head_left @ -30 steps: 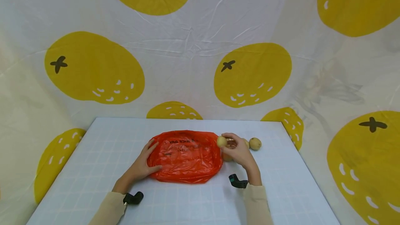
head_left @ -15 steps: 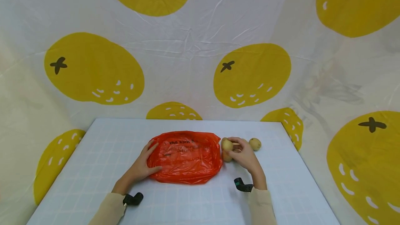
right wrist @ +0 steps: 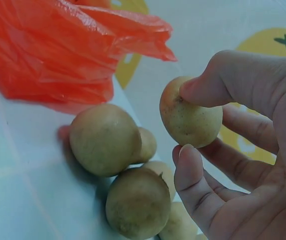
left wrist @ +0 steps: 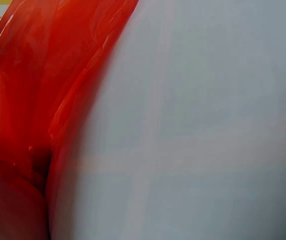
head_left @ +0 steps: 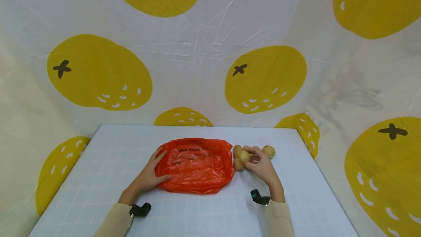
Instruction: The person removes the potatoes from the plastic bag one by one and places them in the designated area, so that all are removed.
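A red plastic bag [head_left: 197,165] with dark lettering lies spread on the table. My left hand [head_left: 149,169] holds its left side, thumb towards the front and fingers farther back; in the left wrist view red film [left wrist: 47,65] covers much of this hand. To the bag's right, my right hand [head_left: 264,165] pinches a small round potato [right wrist: 193,112] between thumb and fingertips. Several more potatoes lie grouped beneath and around this hand, among them a tan potato [right wrist: 138,202] and a larger potato [right wrist: 105,140] close to the bag. Some are partly hidden.
The table [head_left: 197,213] has a pale checked cover. One potato [head_left: 269,151] sits at the right end of the group. Behind hangs a whitish cloth [head_left: 187,68] printed with big yellow fruit. Black wrist cameras sit on both wrists.
My right hand has moved right, away from the bag's right edge, carrying the pinched potato over the group. My left hand stays on the bag.
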Demonstrator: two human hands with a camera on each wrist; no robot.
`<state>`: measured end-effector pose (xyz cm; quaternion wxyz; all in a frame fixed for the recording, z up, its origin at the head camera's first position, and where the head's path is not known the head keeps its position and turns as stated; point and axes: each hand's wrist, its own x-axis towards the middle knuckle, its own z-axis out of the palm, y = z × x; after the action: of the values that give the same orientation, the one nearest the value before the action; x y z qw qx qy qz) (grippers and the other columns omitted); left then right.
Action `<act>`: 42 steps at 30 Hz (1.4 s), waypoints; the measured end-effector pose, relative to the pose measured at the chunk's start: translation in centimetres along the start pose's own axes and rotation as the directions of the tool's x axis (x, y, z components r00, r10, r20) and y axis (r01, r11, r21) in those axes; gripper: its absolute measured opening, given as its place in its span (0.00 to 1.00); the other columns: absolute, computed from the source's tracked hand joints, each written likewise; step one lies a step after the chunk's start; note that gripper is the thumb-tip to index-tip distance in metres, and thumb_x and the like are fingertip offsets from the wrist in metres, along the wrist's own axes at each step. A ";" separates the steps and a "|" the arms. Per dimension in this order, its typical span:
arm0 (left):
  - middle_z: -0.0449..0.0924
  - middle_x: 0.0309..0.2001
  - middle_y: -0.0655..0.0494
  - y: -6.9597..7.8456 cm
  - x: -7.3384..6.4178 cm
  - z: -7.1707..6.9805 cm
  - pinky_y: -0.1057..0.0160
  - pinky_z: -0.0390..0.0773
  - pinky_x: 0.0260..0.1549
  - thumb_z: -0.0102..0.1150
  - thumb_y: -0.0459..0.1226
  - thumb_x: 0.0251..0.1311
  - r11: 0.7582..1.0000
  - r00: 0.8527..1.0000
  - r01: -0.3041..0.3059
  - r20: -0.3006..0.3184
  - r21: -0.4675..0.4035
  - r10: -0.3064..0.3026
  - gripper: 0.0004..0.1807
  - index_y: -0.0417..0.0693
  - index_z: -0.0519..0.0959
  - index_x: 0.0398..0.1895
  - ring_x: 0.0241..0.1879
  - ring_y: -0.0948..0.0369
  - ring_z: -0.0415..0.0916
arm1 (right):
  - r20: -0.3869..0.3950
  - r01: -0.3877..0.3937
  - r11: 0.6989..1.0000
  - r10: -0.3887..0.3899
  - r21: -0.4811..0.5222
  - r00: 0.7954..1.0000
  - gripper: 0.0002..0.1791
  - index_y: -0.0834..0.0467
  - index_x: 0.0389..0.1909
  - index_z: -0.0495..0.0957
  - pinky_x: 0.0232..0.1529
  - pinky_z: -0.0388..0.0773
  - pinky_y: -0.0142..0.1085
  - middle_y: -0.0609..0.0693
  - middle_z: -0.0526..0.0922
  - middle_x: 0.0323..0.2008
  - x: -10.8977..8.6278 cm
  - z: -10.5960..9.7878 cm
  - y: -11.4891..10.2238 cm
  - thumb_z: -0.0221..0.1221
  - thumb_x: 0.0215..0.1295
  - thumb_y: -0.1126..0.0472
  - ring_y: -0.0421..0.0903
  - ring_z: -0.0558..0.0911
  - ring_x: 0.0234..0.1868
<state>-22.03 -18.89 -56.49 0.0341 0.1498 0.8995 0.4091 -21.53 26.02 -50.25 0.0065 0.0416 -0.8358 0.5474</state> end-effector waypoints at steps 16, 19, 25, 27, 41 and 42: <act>0.39 0.83 0.40 -0.2 0.0 0.0 0.23 0.57 0.67 0.73 0.52 0.54 1.000 1.000 -0.020 -0.003 -0.008 0.020 0.56 0.44 0.54 0.82 0.79 0.32 0.44 | -0.034 -0.099 0.993 0.097 -0.059 0.995 0.30 0.59 0.66 0.76 0.50 0.79 0.34 0.59 0.76 0.68 -0.7 -1.6 1.8 0.70 0.63 0.61 0.57 0.81 0.60; 0.39 0.83 0.40 -0.2 0.0 0.0 0.23 0.57 0.67 0.73 0.52 0.54 1.000 1.000 -0.019 -0.002 -0.002 0.019 0.56 0.44 0.54 0.82 0.79 0.32 0.44 | -0.038 -0.101 0.993 0.099 -0.068 0.994 0.30 0.60 0.67 0.76 0.48 0.80 0.32 0.60 0.76 0.68 -0.8 -2.0 2.0 0.69 0.63 0.62 0.58 0.81 0.59; 0.40 0.83 0.39 -0.1 0.0 0.0 0.23 0.58 0.66 0.73 0.52 0.54 1.000 1.000 -0.022 -0.011 -0.001 0.022 0.56 0.43 0.54 0.82 0.78 0.32 0.45 | -0.071 -0.100 0.994 0.096 -0.051 0.993 0.29 0.62 0.65 0.76 0.44 0.79 0.27 0.63 0.77 0.65 -0.8 -2.8 2.5 0.69 0.62 0.67 0.57 0.83 0.56; 0.40 0.83 0.39 -0.1 -0.1 0.0 0.23 0.59 0.66 0.73 0.52 0.54 1.000 1.000 -0.019 -0.010 -0.002 0.019 0.56 0.43 0.55 0.81 0.78 0.32 0.45 | -0.075 -0.101 0.994 0.097 -0.049 0.992 0.30 0.63 0.65 0.76 0.44 0.79 0.27 0.64 0.76 0.64 -0.9 -3.1 2.8 0.69 0.62 0.67 0.57 0.83 0.56; 0.42 0.81 0.35 -0.1 -0.2 0.0 0.22 0.59 0.65 0.74 0.49 0.53 0.997 0.997 -0.074 -0.029 0.012 0.075 0.56 0.40 0.55 0.81 0.77 0.29 0.47 | -0.109 -0.150 0.985 0.140 -0.089 0.984 0.31 0.60 0.66 0.75 0.44 0.80 0.27 0.62 0.77 0.64 -1.4 -4.6 3.9 0.71 0.62 0.62 0.58 0.82 0.58; 0.42 0.82 0.36 -0.1 -0.1 -0.1 0.22 0.59 0.65 0.74 0.49 0.54 0.998 0.997 -0.067 -0.027 0.011 0.068 0.56 0.41 0.55 0.81 0.77 0.29 0.47 | -0.108 -0.152 0.984 0.142 -0.089 0.984 0.31 0.60 0.66 0.75 0.44 0.80 0.27 0.62 0.77 0.64 -1.5 -4.7 3.9 0.71 0.62 0.62 0.58 0.82 0.58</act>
<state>-21.93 -19.02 -56.51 0.0072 0.1747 0.8964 0.4073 -20.54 31.98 -52.03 0.0107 -0.0484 -0.8607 0.5066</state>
